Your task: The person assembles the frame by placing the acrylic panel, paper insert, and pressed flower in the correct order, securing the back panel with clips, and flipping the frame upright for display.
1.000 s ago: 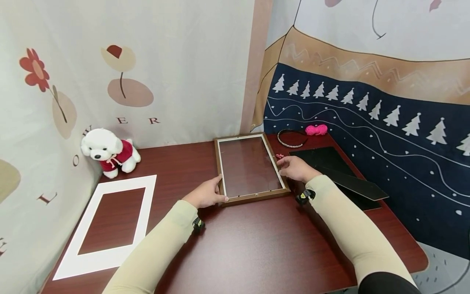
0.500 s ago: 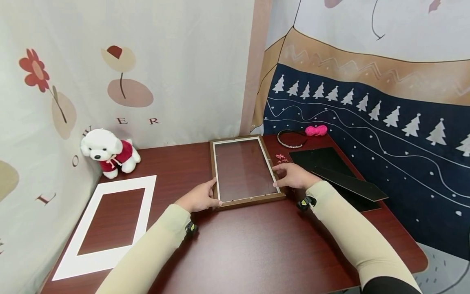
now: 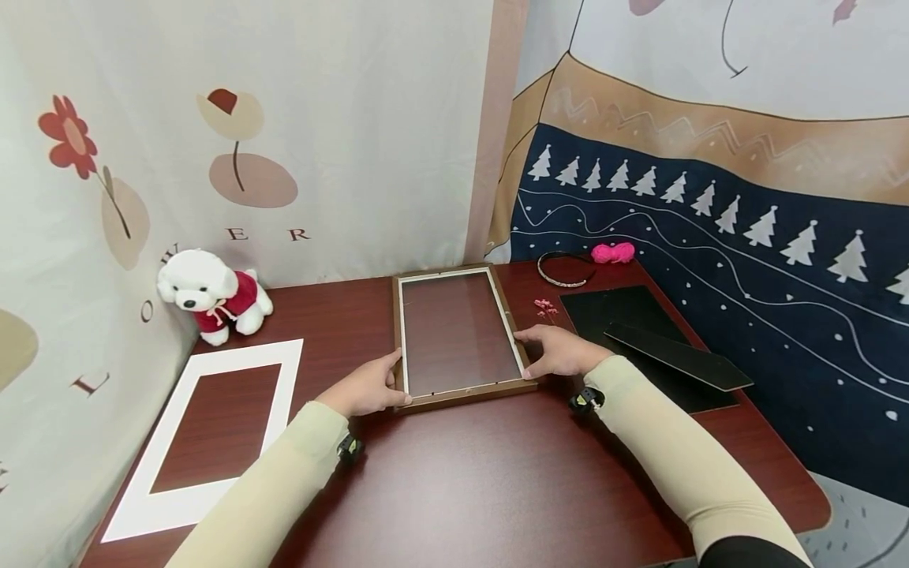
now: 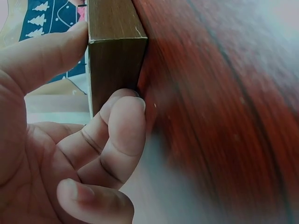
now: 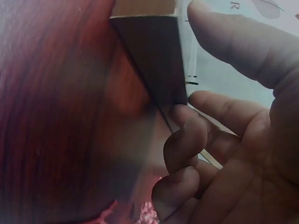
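A brown wooden picture frame (image 3: 469, 393) with a white inner edge lies flat on the dark red table, its clear pane in place. My left hand (image 3: 364, 386) grips the near left corner, thumb on the top edge and fingers against the outer side. At the near right corner my right hand (image 3: 561, 351) holds the opposite side in the same way. The left wrist view has the frame's corner (image 4: 114, 70) between thumb and curled fingertips. In the right wrist view, fingers touch the frame's dark outer side (image 5: 154, 56) and the thumb lies over its edge.
A white mat board (image 3: 280, 410) lies at the left, below a white plush dog (image 3: 206, 288). On the right are black backing boards (image 3: 675, 355), a small pink flower sprig (image 3: 545, 308), a headband (image 3: 561, 282) and a pink yarn bundle (image 3: 612, 252). Patterned curtains stand behind.
The picture frame has slid left and slightly nearer, with both hands moving along. My right hand has come onto its right side lower down, and the pink sprig shows more fully.
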A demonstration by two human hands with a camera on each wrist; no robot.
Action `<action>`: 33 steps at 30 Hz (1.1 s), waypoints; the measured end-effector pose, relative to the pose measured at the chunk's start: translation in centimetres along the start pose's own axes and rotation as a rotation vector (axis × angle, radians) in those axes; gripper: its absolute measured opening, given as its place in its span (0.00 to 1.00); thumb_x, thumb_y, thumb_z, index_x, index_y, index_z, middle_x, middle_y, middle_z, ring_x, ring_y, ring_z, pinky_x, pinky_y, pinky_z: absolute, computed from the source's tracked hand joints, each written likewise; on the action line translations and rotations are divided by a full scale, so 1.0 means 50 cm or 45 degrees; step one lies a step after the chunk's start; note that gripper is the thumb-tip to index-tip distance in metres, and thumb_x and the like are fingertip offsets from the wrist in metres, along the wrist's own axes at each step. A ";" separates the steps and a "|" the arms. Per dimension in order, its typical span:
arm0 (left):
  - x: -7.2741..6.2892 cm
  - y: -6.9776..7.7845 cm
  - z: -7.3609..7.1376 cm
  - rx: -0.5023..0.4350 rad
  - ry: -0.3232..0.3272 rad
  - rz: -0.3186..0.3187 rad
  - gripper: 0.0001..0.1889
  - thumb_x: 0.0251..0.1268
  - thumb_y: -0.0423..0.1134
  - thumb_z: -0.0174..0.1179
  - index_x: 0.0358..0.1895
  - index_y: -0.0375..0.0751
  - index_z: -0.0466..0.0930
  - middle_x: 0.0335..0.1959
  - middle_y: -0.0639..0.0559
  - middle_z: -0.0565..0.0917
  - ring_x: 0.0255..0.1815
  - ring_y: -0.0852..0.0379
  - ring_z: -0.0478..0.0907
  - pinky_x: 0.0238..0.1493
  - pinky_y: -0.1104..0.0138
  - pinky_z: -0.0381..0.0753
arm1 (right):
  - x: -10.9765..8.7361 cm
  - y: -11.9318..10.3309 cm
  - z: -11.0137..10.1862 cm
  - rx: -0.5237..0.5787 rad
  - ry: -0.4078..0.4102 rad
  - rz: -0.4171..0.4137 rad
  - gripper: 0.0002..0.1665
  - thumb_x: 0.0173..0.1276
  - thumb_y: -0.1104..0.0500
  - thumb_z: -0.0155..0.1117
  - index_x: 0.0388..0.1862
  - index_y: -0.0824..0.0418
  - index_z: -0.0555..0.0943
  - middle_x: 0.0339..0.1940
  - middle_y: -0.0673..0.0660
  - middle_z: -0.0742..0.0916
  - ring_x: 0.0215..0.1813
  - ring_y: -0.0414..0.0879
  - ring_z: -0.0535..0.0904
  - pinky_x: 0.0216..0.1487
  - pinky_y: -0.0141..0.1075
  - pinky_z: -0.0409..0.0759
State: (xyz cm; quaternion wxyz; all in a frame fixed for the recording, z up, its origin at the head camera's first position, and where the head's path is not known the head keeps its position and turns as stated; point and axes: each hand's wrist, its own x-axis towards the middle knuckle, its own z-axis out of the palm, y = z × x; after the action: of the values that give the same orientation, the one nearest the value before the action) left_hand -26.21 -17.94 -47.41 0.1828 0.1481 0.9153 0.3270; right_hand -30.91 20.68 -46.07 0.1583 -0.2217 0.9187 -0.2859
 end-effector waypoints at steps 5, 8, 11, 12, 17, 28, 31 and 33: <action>-0.012 -0.007 -0.009 0.011 0.006 0.001 0.55 0.63 0.40 0.75 0.84 0.28 0.47 0.30 0.48 0.80 0.24 0.57 0.75 0.30 0.63 0.76 | 0.008 -0.008 0.006 -0.021 -0.011 0.010 0.50 0.61 0.54 0.82 0.80 0.62 0.71 0.74 0.64 0.78 0.75 0.60 0.73 0.77 0.59 0.68; -0.016 -0.009 -0.013 -0.003 0.000 -0.012 0.55 0.64 0.40 0.75 0.85 0.29 0.46 0.30 0.48 0.80 0.22 0.56 0.77 0.29 0.63 0.76 | 0.013 -0.015 0.008 -0.015 -0.016 0.013 0.50 0.61 0.54 0.82 0.80 0.61 0.71 0.75 0.64 0.77 0.75 0.60 0.72 0.77 0.58 0.68; -0.017 -0.014 -0.017 -0.010 -0.006 -0.029 0.55 0.64 0.40 0.75 0.85 0.29 0.45 0.30 0.48 0.80 0.22 0.56 0.77 0.27 0.63 0.76 | 0.020 -0.018 0.011 -0.010 -0.020 -0.002 0.50 0.61 0.55 0.82 0.80 0.61 0.70 0.74 0.65 0.78 0.74 0.60 0.72 0.77 0.57 0.68; -0.017 -0.015 -0.018 -0.013 -0.005 -0.038 0.55 0.64 0.40 0.75 0.85 0.30 0.45 0.30 0.48 0.80 0.22 0.56 0.77 0.28 0.63 0.76 | 0.022 -0.018 0.012 -0.013 -0.019 -0.009 0.50 0.61 0.55 0.82 0.80 0.61 0.71 0.73 0.65 0.78 0.74 0.60 0.72 0.77 0.57 0.68; -0.019 -0.020 -0.022 -0.005 -0.008 -0.048 0.55 0.65 0.40 0.75 0.85 0.29 0.45 0.29 0.47 0.80 0.22 0.55 0.77 0.27 0.63 0.76 | 0.028 -0.016 0.017 -0.022 -0.023 -0.037 0.50 0.61 0.56 0.82 0.80 0.62 0.70 0.73 0.65 0.78 0.75 0.60 0.72 0.77 0.57 0.67; -0.049 -0.050 -0.051 -0.007 0.162 -0.010 0.50 0.68 0.42 0.72 0.83 0.27 0.49 0.30 0.50 0.82 0.26 0.57 0.76 0.34 0.62 0.76 | 0.041 -0.016 0.022 -0.032 -0.030 -0.027 0.50 0.62 0.55 0.82 0.81 0.61 0.70 0.74 0.64 0.78 0.75 0.60 0.72 0.78 0.57 0.67; -0.072 -0.072 -0.075 0.005 0.295 -0.011 0.47 0.69 0.42 0.71 0.82 0.26 0.55 0.33 0.50 0.83 0.30 0.57 0.77 0.39 0.61 0.77 | 0.039 -0.018 0.021 -0.027 -0.033 -0.011 0.50 0.62 0.55 0.82 0.80 0.61 0.70 0.74 0.65 0.78 0.76 0.61 0.71 0.78 0.58 0.67; -0.090 -0.091 -0.092 0.031 0.376 -0.019 0.45 0.69 0.43 0.71 0.80 0.26 0.58 0.35 0.49 0.84 0.34 0.56 0.79 0.43 0.59 0.77 | 0.038 -0.020 0.021 -0.028 -0.031 -0.004 0.50 0.62 0.55 0.82 0.80 0.61 0.71 0.74 0.65 0.78 0.75 0.61 0.71 0.78 0.58 0.66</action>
State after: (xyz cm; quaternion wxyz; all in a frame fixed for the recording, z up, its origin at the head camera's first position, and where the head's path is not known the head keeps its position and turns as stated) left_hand -24.86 -25.56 -45.99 0.0468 0.0936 0.9371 0.3329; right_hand -31.77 18.52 -46.62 0.1667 -0.2284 0.9195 -0.2731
